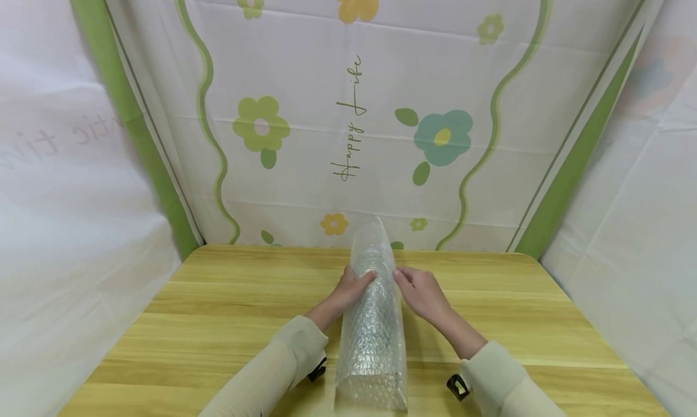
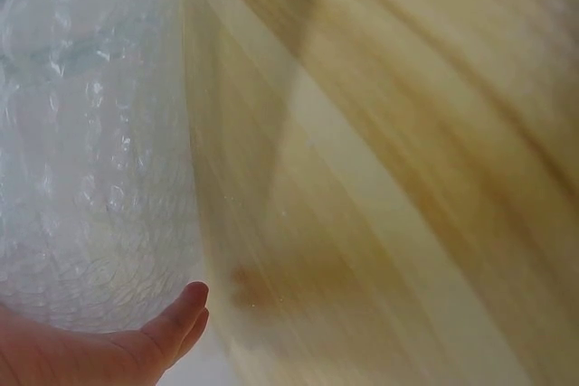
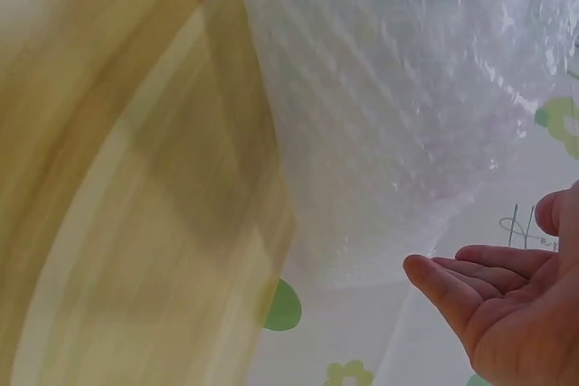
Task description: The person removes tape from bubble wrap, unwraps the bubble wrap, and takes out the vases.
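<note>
A long roll of clear bubble wrap (image 1: 373, 332) stands tilted over the table, its upper end loose and thin. Greenish bands show through the wrap (image 2: 90, 133) in the left wrist view; what is inside cannot be made out. My left hand (image 1: 345, 290) holds the roll's left side, thumb laid over the front. In the left wrist view, that hand's fingers (image 2: 181, 318) lie along the wrap. My right hand (image 1: 425, 293) is at the wrap's right edge. The right wrist view shows this hand (image 3: 516, 305) with extended fingers beside the wrap (image 3: 362, 115), thumb apart from them.
The wood-grain table (image 1: 245, 302) runs back to a white curtain (image 1: 305, 60) printed with flowers. White fabric walls stand at both sides, with green strips at the corners. Small black objects show at both sleeves, one below the right cuff (image 1: 458, 387).
</note>
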Demonstrator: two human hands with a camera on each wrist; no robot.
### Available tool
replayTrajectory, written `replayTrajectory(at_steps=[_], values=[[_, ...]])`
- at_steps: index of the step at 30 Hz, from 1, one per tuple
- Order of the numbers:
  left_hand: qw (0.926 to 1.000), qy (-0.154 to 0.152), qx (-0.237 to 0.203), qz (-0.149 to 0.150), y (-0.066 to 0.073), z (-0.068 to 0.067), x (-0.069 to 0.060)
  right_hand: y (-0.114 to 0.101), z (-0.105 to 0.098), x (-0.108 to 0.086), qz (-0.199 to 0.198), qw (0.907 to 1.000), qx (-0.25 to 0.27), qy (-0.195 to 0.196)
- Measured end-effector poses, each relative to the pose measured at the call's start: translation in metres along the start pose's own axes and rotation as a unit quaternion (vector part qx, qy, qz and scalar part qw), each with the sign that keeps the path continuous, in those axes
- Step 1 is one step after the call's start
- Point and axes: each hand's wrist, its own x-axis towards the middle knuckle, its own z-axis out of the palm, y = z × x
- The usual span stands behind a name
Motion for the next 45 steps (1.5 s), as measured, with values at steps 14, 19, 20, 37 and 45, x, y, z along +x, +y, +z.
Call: replayTrajectory(at_steps=[14, 19, 20, 37, 45], values=[[1.0000, 0.004, -0.001, 0.007, 0.001, 0.000, 0.001, 0.009, -0.002, 0.028, 0.022, 0.9993, 0.013, -0.028], [1.0000, 0.000, 0.002, -0.003, 0.002, 0.000, 0.000, 0.014, 0.002, 0.036, 0.021, 0.9991, 0.021, -0.030], [1.0000, 0.000, 0.003, -0.006, 0.002, 0.000, 0.000, 0.015, 0.004, 0.037, 0.018, 0.9991, 0.021, -0.031], [0.9995, 0.011, 0.029, 0.001, 0.007, 0.000, -0.006, 0.021, 0.016, 0.046, 0.023, 0.9989, 0.003, -0.040], [0.9998, 0.011, 0.014, -0.010, 0.005, 0.000, -0.003, 0.019, 0.016, 0.046, 0.017, 0.9991, 0.002, -0.040]])
